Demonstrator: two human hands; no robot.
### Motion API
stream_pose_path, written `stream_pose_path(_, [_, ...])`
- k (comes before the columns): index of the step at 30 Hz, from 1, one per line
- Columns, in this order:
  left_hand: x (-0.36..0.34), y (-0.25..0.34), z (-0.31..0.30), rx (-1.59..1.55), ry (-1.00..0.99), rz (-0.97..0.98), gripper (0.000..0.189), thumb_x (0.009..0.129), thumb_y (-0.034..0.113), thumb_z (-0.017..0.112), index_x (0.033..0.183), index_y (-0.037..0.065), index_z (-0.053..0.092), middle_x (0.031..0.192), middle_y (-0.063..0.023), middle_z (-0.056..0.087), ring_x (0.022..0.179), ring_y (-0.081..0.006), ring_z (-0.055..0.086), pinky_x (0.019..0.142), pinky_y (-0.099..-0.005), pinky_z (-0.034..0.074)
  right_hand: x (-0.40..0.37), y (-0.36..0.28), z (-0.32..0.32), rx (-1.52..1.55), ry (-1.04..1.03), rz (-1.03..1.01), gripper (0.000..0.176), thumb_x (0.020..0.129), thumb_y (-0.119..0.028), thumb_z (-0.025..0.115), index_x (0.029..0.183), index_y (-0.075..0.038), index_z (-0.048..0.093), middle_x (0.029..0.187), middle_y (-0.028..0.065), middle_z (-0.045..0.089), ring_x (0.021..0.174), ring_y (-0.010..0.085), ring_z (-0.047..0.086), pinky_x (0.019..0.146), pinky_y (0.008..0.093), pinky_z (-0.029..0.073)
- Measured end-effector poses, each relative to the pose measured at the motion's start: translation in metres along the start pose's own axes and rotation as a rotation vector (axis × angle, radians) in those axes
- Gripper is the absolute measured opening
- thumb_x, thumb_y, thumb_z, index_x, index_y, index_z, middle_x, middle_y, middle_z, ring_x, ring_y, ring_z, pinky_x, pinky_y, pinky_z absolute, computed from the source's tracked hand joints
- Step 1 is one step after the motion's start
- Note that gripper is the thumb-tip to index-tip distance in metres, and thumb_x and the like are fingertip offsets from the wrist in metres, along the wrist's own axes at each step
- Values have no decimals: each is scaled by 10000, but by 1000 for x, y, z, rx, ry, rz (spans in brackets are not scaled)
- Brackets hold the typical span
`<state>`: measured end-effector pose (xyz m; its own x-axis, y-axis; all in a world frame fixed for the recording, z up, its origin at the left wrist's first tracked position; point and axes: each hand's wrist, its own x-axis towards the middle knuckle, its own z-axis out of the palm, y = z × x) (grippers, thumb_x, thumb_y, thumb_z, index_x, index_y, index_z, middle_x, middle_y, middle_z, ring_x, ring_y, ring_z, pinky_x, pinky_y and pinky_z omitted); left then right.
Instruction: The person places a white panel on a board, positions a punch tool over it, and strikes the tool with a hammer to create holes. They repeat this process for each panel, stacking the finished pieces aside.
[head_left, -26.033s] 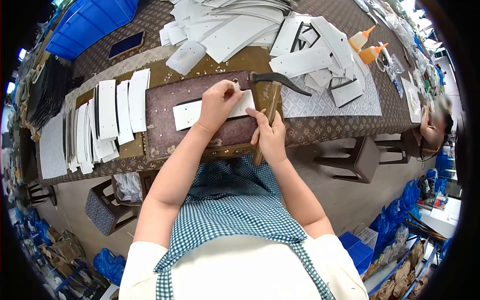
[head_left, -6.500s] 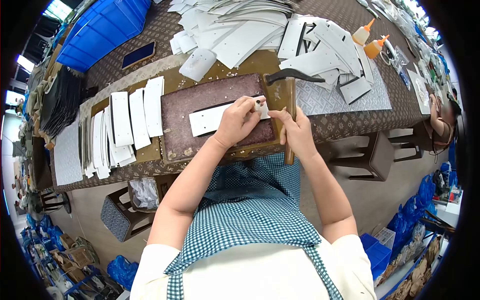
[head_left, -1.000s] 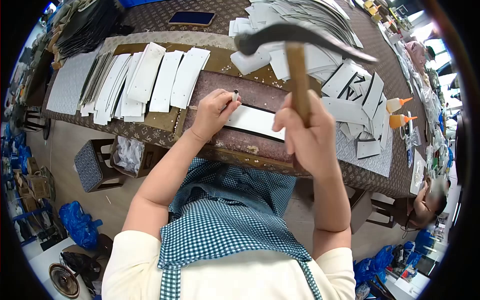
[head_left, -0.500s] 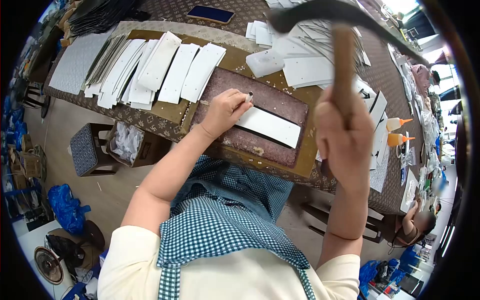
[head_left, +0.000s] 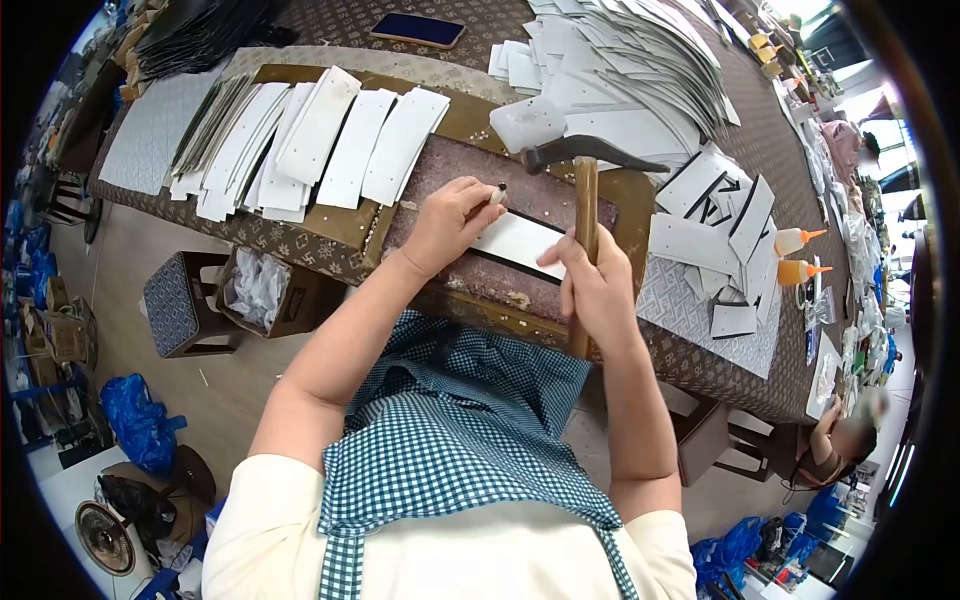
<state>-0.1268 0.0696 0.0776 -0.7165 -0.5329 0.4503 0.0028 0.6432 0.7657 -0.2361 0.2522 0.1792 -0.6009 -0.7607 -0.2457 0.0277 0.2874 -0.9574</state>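
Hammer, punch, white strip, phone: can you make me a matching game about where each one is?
Things:
1. hammer
2. punch
3. white strip
4. phone

Places:
A. lying on the dark slab
B. at the far side of the table
C. gripped in the right hand
D. pinched in the left hand

Pairs: 1-C, 2-D, 3-A, 4-B
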Motion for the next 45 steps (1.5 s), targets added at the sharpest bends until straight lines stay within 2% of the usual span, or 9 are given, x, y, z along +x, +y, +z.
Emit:
stream_pose_path(3, [-1, 2, -3, -64, -20, -2, 150, 867, 133, 703, 979, 33, 701, 812, -103, 627, 800, -275, 635, 716, -357, 516, 18, 49, 15, 122, 119, -85, 191, 1056, -211, 496, 1030, -22, 483, 1094, 188, 716, 424, 88, 511, 388, 215, 400])
stream_pose_path(6, [4, -2, -10, -61, -140, -72, 162, 865, 139, 707, 982, 26, 703, 823, -110, 633, 792, -283, 629, 712, -358, 514, 17, 75, 30, 216, 153, -67, 222, 1032, -217, 536, 991, -4, 494, 1097, 154, 723, 432, 102, 538, 406, 241, 437])
stream_pose_path(11, [12, 2, -4, -143, 77, -320, 252, 821, 156, 796, 769, 13, 595, 668, -41, 585, 627, -98, 531, 577, -275, 451, 15, 77, 31, 186, 167, -94, 226, 1030, -221, 535, 994, -1, 498, 1103, 150, 724, 433, 104, 544, 408, 243, 437])
stream_pose_path(15, [2, 9, -12, -324, 50, -358, 159, 851, 122, 773, 877, 1, 672, 786, -20, 654, 709, -64, 571, 644, -240, 481, 17, 80, 30, 201, 157, -79, 178, 1041, -183, 501, 1021, -9, 472, 1098, 169, 718, 426, 98, 522, 391, 225, 416])
stream_pose_path(18, [-20, 11, -18, -326, -16, -339, 167, 878, 90, 735, 1021, 4, 718, 929, -70, 701, 815, -97, 652, 732, -251, 524, 17, 80, 30, 205, 168, -77, 233, 1027, -221, 540, 989, 5, 503, 1090, 146, 731, 434, 104, 549, 409, 247, 442])
stream_pose_path(31, [-29, 19, -16, -14, 6, -50, 127, 861, 63, 722, 980, 19, 714, 878, -114, 683, 763, -250, 675, 673, -329, 537, 16, 79, 29, 201, 160, -73, 215, 1024, -205, 537, 1009, 6, 502, 1062, 134, 739, 444, 104, 556, 427, 250, 458])
stream_pose_path(37, [-26, 14, -13, 72, -24, 107, 100, 838, 59, 736, 927, 36, 694, 852, -104, 651, 731, -276, 645, 641, -356, 523, -1, 48, 12, 19, -61, -13, 165, 975, -167, 604, 953, -11, 554, 740, 34, 630, 526, 101, 566, 481, 257, 460])
stream_pose_path(40, [-26, 14, -13, 68, -5, 95, 102, 835, 58, 741, 889, 30, 660, 832, -97, 638, 714, -269, 633, 634, -352, 519, -22, -29, -5, -99, -106, -215, 119, 934, -82, 644, 984, -5, 569, 731, 35, 618, 644, 84, 590, 580, 238, 477])
stream_pose_path(45, [-26, 9, -10, 70, 42, 143, 88, 828, 51, 750, 887, 30, 688, 775, -84, 614, 657, -208, 597, 596, -314, 484, -39, -75, -14, 49, -57, -591, 131, 979, -92, 608, 1006, 7, 526, 771, 29, 587, 559, 49, 510, 499, 233, 417])
